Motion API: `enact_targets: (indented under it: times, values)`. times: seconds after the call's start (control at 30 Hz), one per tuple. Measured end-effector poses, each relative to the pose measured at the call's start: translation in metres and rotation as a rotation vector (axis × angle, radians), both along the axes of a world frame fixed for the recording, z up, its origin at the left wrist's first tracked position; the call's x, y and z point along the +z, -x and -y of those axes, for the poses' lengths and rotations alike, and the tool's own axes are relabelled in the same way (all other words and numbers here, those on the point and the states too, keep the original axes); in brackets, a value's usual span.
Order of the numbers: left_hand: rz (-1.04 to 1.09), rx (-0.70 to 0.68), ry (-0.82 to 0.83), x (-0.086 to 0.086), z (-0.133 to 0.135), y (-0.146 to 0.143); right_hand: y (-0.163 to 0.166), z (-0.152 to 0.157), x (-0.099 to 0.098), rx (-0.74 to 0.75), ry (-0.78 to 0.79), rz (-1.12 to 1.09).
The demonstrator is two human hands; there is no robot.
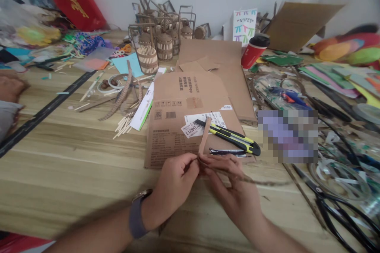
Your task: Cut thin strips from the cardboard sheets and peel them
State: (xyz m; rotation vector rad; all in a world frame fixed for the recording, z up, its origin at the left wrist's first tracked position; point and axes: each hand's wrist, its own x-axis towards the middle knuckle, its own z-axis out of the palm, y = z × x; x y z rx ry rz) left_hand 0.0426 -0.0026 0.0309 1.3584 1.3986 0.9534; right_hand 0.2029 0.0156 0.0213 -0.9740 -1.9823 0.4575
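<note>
Over the near edge of a flat cardboard box point(166, 146), my left hand point(179, 178) and my right hand point(233, 180) meet, fingertips pinched together. A narrow brown cardboard strip point(204, 138) rises from between them, its upper end over the box's label. From under my right fingers a thin, dark brown strand point(264, 183) trails off to the right; its exact kind is unclear. My fingers hide where strip and strand meet. Just beyond my right hand, a yellow and black utility knife point(234, 138) lies on the box with its blade end pointing left, beside some dark cords point(227, 152).
Black scissors point(320, 193) lie at the right near tangled scraps. Behind the box stand several small stick-walled lanterns point(148, 59) and a red coffee cup point(255, 51). Loose wooden sticks point(123, 124) lie left of the box. Another person's hand point(12, 87) shows at the left edge.
</note>
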Motion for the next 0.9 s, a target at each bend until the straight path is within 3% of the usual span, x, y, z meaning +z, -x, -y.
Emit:
enact_targets:
  times: [0.13,0.2,0.37,0.47,0.57,0.77,0.9]
  values:
    - [0.029,-0.023,0.015,-0.0011,0.0017,0.0014,-0.004,-0.0028,0.0014,-0.005,0.31,-0.117]
    - [0.045,-0.04,0.02,-0.0002,0.0015,0.002,-0.0051,-0.0035,0.0015,-0.009,0.286,-0.111]
    - [0.059,-0.079,-0.012,0.0039,-0.0012,0.0032,-0.0035,-0.003,0.0038,-0.029,0.014,-0.023]
    - [0.02,-0.073,-0.007,0.0037,-0.0018,0.0035,-0.0017,-0.0029,0.0054,0.016,-0.023,-0.001]
    - [-0.001,-0.064,-0.02,0.0029,-0.0012,0.0039,-0.002,-0.0031,0.0057,0.027,0.039,-0.05]
    - [0.061,-0.08,0.008,0.004,-0.0014,0.0053,-0.0064,-0.0048,0.0037,0.043,0.347,-0.157]
    - [0.041,-0.135,0.015,0.003,-0.0036,0.0062,-0.0064,-0.0054,0.004,0.059,0.268,-0.149]
